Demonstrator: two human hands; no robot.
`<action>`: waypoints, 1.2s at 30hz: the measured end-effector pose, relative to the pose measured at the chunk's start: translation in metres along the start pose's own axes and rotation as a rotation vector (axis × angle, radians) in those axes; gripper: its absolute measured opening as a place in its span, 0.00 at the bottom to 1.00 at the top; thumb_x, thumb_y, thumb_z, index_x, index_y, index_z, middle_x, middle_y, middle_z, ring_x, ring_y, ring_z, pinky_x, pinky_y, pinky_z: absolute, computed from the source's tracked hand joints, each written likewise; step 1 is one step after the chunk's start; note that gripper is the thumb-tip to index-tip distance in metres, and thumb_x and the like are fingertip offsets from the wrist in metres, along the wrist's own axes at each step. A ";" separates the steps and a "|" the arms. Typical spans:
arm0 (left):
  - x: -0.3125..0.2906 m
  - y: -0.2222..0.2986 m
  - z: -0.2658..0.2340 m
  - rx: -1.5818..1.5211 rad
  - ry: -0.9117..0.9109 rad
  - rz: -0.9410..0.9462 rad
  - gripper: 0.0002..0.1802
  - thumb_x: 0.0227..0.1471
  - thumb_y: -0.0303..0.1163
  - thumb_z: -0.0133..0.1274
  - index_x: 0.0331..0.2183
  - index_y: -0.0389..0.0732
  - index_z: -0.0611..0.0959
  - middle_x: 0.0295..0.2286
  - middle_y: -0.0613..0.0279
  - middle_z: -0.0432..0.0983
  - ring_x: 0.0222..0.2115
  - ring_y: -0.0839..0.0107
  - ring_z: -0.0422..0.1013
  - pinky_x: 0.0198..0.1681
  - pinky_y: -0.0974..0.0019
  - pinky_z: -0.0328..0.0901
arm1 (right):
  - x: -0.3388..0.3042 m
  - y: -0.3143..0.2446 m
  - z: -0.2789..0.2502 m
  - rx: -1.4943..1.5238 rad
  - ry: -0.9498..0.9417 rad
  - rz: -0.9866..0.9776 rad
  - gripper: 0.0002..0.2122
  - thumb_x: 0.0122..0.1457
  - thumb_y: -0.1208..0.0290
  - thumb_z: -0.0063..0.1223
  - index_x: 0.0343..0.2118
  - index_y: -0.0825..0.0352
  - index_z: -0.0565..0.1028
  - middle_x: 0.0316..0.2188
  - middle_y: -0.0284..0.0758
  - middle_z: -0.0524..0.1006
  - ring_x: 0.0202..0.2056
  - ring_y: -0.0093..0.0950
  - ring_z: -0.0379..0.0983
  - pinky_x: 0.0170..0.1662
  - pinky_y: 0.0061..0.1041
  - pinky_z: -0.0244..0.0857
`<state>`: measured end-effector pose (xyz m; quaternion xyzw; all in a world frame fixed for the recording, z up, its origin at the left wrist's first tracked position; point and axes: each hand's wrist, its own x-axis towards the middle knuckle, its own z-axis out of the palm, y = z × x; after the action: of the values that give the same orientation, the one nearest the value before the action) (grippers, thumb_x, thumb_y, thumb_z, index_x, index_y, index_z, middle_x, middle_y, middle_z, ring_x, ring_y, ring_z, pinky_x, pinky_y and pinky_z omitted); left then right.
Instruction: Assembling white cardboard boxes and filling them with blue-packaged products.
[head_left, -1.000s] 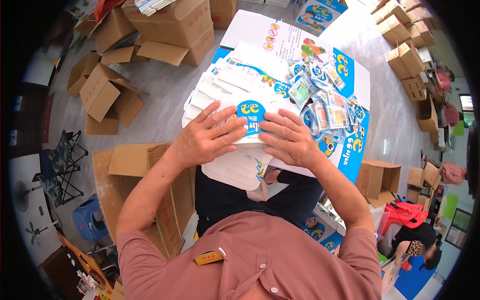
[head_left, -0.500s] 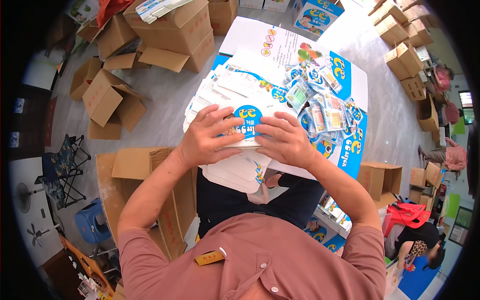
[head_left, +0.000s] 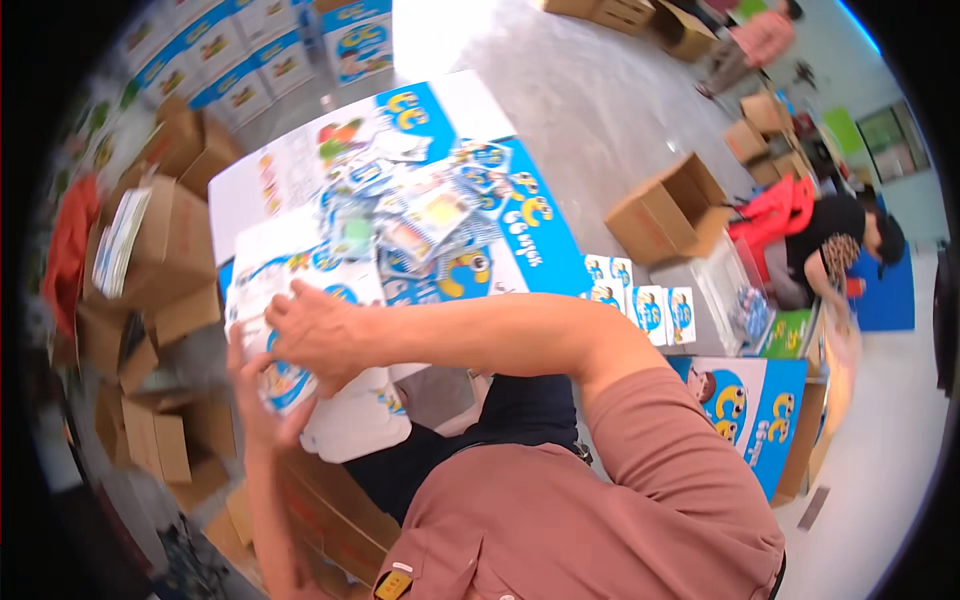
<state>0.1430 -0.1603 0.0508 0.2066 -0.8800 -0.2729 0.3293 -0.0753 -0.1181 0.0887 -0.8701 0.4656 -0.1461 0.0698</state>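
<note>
My left hand [head_left: 262, 408] is at the near left edge of a stack of flat white-and-blue printed cartons [head_left: 290, 385], its thumb on one side and its fingers along the other. Motion smears its outline. My right hand [head_left: 325, 335] reaches across from the right and lies on the same stack, fingers bent over it. More flat white cartons [head_left: 362, 425] with rounded ends overhang the near edge, above my lap. A heap of small clear-and-blue snack packets [head_left: 430, 215] lies just beyond my right forearm on the printed box tabletop [head_left: 535, 240].
Open brown cardboard boxes [head_left: 160, 240] crowd the left side. Another open box [head_left: 670, 215] stands on the right floor. Beside my right arm are small printed boxes [head_left: 650, 312] and a blue-and-white carton [head_left: 745, 410]. A person in black [head_left: 840, 235] sits at far right.
The view has swung to the right, so the table sits further left. My right forearm now crosses in front of me, and both hands have turned around the stack's left side.
</note>
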 end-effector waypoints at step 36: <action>-0.016 -0.044 0.070 0.388 0.032 -0.678 0.20 0.69 0.33 0.42 0.56 0.30 0.66 0.64 0.45 0.57 0.64 0.55 0.56 0.67 0.57 0.49 | -0.676 0.262 0.150 0.307 -0.243 2.203 0.40 0.41 0.44 0.71 0.48 0.76 0.76 0.48 0.52 0.79 0.50 0.43 0.77 0.53 0.37 0.72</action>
<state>0.1138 -0.1606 -0.0282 0.5482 -0.7919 -0.1915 0.1892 -0.5880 0.2952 -0.2493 0.0265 0.9491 0.0253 0.3129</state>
